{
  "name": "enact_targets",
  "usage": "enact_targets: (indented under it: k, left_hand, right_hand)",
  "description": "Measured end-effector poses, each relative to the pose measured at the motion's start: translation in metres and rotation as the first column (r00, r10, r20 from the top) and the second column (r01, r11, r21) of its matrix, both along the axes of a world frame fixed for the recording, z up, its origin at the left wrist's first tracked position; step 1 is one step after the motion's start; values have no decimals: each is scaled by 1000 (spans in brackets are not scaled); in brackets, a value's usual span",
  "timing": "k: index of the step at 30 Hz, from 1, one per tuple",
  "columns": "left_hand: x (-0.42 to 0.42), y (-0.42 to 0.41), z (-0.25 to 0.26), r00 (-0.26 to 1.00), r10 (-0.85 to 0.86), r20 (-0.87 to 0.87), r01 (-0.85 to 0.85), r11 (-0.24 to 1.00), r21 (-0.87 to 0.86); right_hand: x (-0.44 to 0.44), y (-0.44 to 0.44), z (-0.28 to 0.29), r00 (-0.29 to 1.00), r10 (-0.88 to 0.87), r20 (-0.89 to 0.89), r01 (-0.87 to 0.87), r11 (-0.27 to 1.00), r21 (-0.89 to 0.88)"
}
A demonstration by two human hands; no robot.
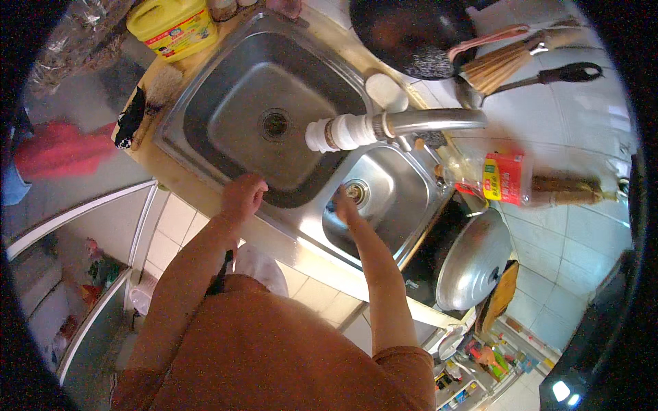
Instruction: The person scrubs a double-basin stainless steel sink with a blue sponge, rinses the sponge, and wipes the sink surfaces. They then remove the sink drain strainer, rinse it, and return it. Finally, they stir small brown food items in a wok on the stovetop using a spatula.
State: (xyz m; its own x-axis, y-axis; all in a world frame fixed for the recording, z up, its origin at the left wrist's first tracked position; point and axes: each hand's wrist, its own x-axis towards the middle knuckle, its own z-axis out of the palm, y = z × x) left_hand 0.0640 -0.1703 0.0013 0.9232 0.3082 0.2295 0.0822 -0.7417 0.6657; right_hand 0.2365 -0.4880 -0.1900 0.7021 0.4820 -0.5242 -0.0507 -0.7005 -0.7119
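My left hand (244, 195) is curled over the front rim of the large stainless steel basin (226, 97), with no object visible in it. My right hand (345, 202) reaches into the small steel basin (406, 190), beside its drain strainer (357, 192); its fingers are blurred, so whether they hold something cannot be told. Above the divide between the basins hangs a curved metal faucet (437, 121), its spout end wrapped in white cloth or tape (349, 132). The large basin's drain (275, 125) shows at its bottom.
A yellow plastic jug (177, 31) stands behind the large basin. A black wok (411, 36), wooden-bristled brush (501, 61) and black-handled utensil (570, 73) are at the back right. Right of the small basin are a red-labelled bottle (506, 177), a large metal lid (475, 262) and a wooden board (499, 298).
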Motion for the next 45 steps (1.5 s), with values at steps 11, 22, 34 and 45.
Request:
enact_targets:
  k: [11,22,34,45]
  left_hand:
    - [11,-11,-10,988,-112,-102,105,992,-75]
    - [51,-38,56,881,-472,33,-64,-186,-980]
    - [57,14,40,971,-10,238,172,-660,-731]
    - [98,-4,63,984,4,180,146,-601,-786]
  right_hand:
    - [-17,-139,84,819,-484,309,522,852,-47]
    - [-97,112,340,681,-369,-633,709,117,695]
    - [43,91,245,709,-632,-312,686,517,512]
    - [207,14,153,403,-821,-403,901,279,333]
